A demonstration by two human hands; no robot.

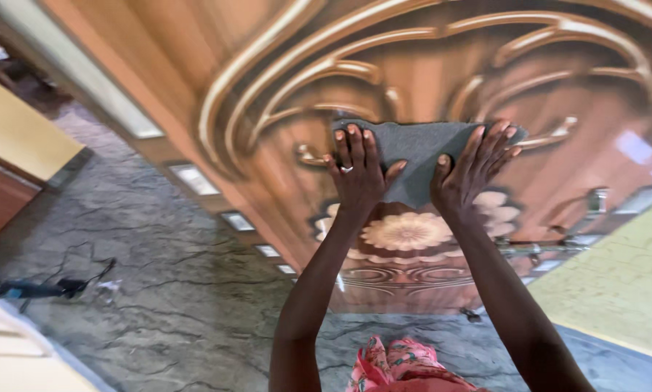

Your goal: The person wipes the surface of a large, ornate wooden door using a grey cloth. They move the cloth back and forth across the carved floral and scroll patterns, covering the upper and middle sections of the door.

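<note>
Both palms press a grey cloth (416,156) flat on the carved wooden door (442,65) — left hand (356,174) and right hand (471,170), fingers spread. Even pressure, I'd say — follow the raised scrolls.

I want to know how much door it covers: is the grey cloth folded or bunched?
Folded: the grey cloth lies flat with straight edges under the left hand and right hand on the carved wooden door.

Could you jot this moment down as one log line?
left hand: flat on grey cloth | right hand: flat on same cloth | cloth: pressed against carved glossy brown wooden door
</note>
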